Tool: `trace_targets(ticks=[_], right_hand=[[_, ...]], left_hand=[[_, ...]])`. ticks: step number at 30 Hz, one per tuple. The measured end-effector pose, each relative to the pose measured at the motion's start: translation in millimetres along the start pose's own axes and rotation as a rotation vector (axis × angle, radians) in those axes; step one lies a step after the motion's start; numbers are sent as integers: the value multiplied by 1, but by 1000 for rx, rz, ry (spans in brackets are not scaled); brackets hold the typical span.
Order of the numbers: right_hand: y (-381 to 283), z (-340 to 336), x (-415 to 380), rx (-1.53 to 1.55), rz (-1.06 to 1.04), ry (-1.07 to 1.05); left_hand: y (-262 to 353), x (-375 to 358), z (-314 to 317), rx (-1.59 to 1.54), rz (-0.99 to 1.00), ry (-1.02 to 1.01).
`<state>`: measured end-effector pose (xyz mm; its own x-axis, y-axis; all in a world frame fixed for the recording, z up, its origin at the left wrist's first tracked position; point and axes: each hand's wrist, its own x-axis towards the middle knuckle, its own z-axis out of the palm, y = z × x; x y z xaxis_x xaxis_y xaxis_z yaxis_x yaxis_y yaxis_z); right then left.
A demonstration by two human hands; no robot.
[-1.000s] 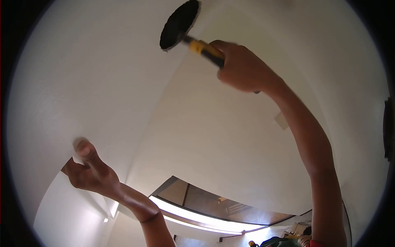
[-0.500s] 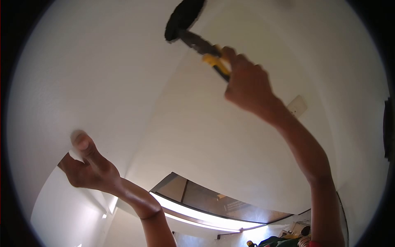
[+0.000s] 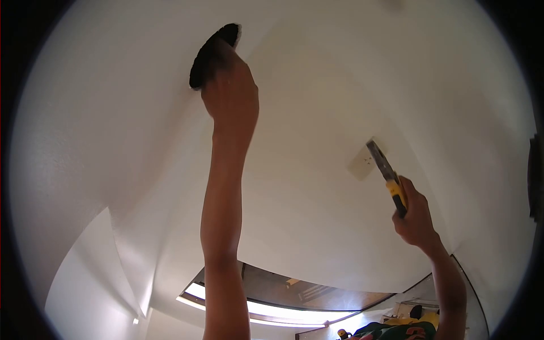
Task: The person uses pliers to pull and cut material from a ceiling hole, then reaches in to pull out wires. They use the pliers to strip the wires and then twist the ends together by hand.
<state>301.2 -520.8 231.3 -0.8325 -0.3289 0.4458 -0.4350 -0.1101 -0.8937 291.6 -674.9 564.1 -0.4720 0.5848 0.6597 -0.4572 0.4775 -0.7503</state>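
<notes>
My left hand (image 3: pixel 233 93) reaches up to a dark, rough-edged hole (image 3: pixel 199 69) cut in the white ceiling. Its fingers go into the hole and are hidden in the dark. Lower at the right, my right hand (image 3: pixel 415 214) is closed around the yellow-and-black handles of a pair of pliers (image 3: pixel 386 165). The metal jaws point up and to the left, overlapping a white outlet plate (image 3: pixel 360 165) in this view.
A lit, brown-framed opening or window (image 3: pixel 306 292) runs along the bottom. A white angled panel (image 3: pixel 93 272) stands at lower left. Various items, among them a yellow one (image 3: pixel 429 318), lie at lower right. A dark object (image 3: pixel 534 178) sits at the right edge.
The right hand has drawn the pliers out of the hole, down and to the right. My left hand has left the panel edge at left and gone up into the hole.
</notes>
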Motion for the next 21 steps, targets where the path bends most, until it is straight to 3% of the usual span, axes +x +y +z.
trace_targets(ticks=[4,6,10,12,16,19,21], right_hand=[[17,-2,-25,-79,107,-21],[22,4,-11,-141,161,-41],[42,7,-16,-179,116,-19],[50,9,-17,-196,119,-10],[48,8,-15,-208,213,-82],[55,12,-21,-185,251,-88],[58,14,-23,-203,244,-51]], left_hand=[[-18,23,14,-28,-130,-88],[-26,33,54,-435,-91,259],[-9,39,58,-690,-234,366],[1,44,68,-1140,-400,600],[13,46,61,-1251,-481,657],[11,56,61,-1506,-332,713],[6,56,63,-1358,-554,640]])
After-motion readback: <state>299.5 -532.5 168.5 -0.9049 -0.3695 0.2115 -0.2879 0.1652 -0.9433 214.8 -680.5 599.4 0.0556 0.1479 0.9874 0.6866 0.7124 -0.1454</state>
